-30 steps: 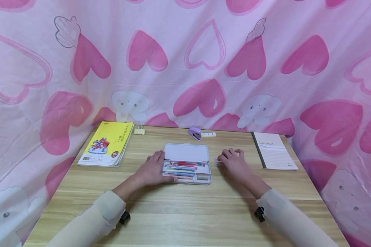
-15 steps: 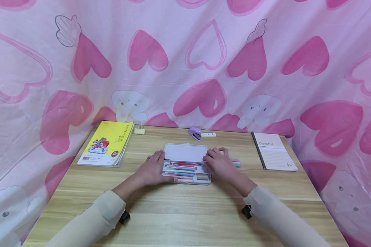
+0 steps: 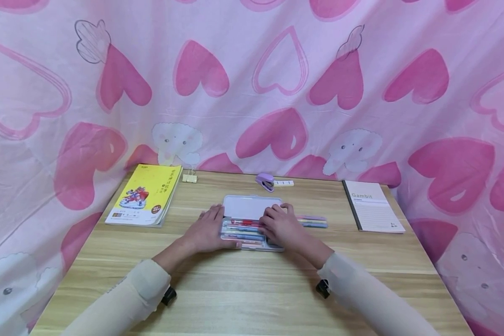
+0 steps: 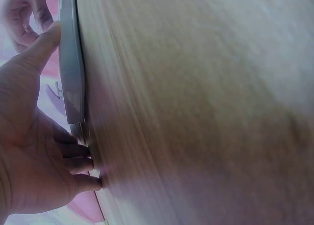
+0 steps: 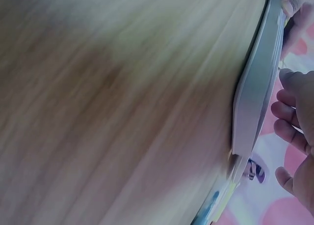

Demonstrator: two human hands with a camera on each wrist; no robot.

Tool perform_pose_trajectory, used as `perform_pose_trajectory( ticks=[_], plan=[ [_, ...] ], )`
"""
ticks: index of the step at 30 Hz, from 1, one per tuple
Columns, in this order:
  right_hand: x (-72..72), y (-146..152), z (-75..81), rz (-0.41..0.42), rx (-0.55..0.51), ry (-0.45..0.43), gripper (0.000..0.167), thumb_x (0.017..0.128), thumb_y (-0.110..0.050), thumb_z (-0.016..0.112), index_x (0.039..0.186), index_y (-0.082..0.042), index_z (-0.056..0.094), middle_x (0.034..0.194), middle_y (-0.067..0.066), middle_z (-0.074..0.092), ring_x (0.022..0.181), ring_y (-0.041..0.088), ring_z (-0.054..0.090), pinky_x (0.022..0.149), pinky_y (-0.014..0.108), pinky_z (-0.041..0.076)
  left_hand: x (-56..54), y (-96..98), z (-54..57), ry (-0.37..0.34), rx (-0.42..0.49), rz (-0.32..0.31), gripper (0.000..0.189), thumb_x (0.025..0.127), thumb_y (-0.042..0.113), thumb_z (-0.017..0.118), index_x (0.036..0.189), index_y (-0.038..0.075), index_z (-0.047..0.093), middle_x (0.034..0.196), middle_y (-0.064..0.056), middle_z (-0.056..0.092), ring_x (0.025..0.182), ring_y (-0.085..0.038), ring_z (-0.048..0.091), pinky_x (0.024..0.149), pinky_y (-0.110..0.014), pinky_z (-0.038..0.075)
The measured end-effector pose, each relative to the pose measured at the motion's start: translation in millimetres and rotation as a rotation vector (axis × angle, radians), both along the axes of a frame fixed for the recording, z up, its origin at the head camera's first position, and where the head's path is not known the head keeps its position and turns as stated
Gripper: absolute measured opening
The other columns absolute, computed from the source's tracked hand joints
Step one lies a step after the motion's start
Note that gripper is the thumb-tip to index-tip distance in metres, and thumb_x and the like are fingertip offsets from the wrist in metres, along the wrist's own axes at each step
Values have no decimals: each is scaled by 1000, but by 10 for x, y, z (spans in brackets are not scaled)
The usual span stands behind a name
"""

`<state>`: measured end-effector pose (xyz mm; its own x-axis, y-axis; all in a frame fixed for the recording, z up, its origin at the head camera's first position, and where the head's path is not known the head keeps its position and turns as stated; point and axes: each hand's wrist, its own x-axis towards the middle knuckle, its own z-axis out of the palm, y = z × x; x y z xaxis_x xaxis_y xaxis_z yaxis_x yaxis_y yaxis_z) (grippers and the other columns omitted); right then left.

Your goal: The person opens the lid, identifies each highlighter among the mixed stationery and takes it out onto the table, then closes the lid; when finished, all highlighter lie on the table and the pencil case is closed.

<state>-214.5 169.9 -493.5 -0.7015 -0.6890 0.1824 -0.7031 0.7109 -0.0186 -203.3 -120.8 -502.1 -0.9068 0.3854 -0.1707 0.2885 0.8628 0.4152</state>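
Note:
An open pale pencil case (image 3: 253,205) lies mid-table, its lid laid back. Several pens (image 3: 243,229), one red, fill its tray. My left hand (image 3: 206,229) rests along the case's left side. Its thumb lies over the front rim and its fingers reach out beside the case, as the left wrist view (image 4: 34,151) shows. Over the right half of the tray is my right hand (image 3: 280,228), fingers bent down among the pens. Whether it pinches one is hidden. Right of the case lie a few pastel pens (image 3: 315,221) in pink, yellow and blue.
A yellow book (image 3: 147,193) lies at the left, with a binder clip (image 3: 190,178) beside it. Behind the case sit a purple stapler (image 3: 265,182) and a white strip (image 3: 283,183) with dark marks. A notebook (image 3: 374,205) lies at the right. A heart-printed curtain hangs behind.
My right hand has moved left from the pastel pens, which now lie uncovered on the table, to over the case's tray. The left hand has stayed in place.

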Motion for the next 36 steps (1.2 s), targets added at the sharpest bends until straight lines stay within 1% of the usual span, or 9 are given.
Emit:
perform_pose_trajectory(
  ticks=[6, 12, 21, 26, 31, 36],
  plan=[
    [7, -81, 2, 23, -2, -4, 24, 107, -36, 75, 123, -18, 81, 117, -1, 73, 116, 22, 63, 113, 64, 48, 1, 9, 11, -2, -3, 1, 142, 83, 87, 75, 172, -9, 20, 181, -29, 23, 171, -47, 21, 139, -63, 23],
    [-7, -169, -48, 49, -13, 23, 18, 107, -33, 75, 118, -20, 81, 113, -3, 71, 112, 21, 63, 109, 61, 49, -1, 2, -4, 11, -9, -2, 142, 82, 88, 74, 172, -10, 21, 180, -30, 26, 170, -47, 23, 139, -63, 24],
    [-8, -284, -56, 39, 16, 3, 16, 109, -31, 72, 118, -20, 80, 113, -3, 71, 112, 22, 63, 109, 60, 49, -7, 4, -20, 12, -10, -5, 144, 82, 89, 73, 172, -10, 20, 181, -30, 24, 171, -47, 22, 139, -63, 23],
    [-6, -323, -57, 20, 33, -22, 18, 110, -31, 71, 120, -20, 81, 115, -2, 72, 114, 22, 62, 111, 61, 48, -10, 6, -22, 9, -11, -6, 143, 83, 89, 73, 172, -10, 20, 181, -30, 23, 171, -47, 21, 139, -63, 23],
    [-9, -352, -67, 13, 56, -14, 18, 111, -33, 69, 119, -21, 81, 116, -2, 72, 114, 21, 62, 111, 60, 49, -7, 4, -17, 6, -7, -5, 143, 83, 89, 73, 172, -10, 20, 181, -30, 23, 171, -47, 21, 139, -63, 23],
    [-13, -379, -76, 16, 56, -13, 20, 111, -33, 68, 118, -19, 81, 115, -2, 72, 113, 21, 62, 111, 60, 49, -5, 4, -3, 7, -5, -5, 143, 82, 88, 74, 172, -10, 20, 181, -30, 24, 171, -46, 21, 139, -63, 23]
  ],
)
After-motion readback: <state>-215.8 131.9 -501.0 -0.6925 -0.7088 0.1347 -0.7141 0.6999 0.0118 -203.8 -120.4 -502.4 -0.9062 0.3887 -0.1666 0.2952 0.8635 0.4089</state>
